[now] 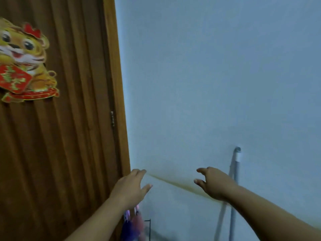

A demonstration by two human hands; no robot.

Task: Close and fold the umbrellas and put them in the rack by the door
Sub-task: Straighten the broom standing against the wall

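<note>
Both my hands are raised in front of the pale wall and hold nothing. My left hand (pixel 132 185) reaches forward beside the door frame, fingers straight and relaxed. My right hand (pixel 212 183) is held out with fingers loosely bent, apart from the left. Below my left forearm, a blurred folded umbrella in pink and blue (pixel 134 225) stands upright. Next to it a thin black frame edge of the rack (pixel 149 226) shows at the bottom; most of the rack is out of view.
A brown wooden door (pixel 60 127) with a tiger decoration (pixel 26 61) fills the left side. A grey pipe (pixel 233 197) runs down the wall on the right. A yellowish stain (pixel 175 183) crosses the wall between my hands.
</note>
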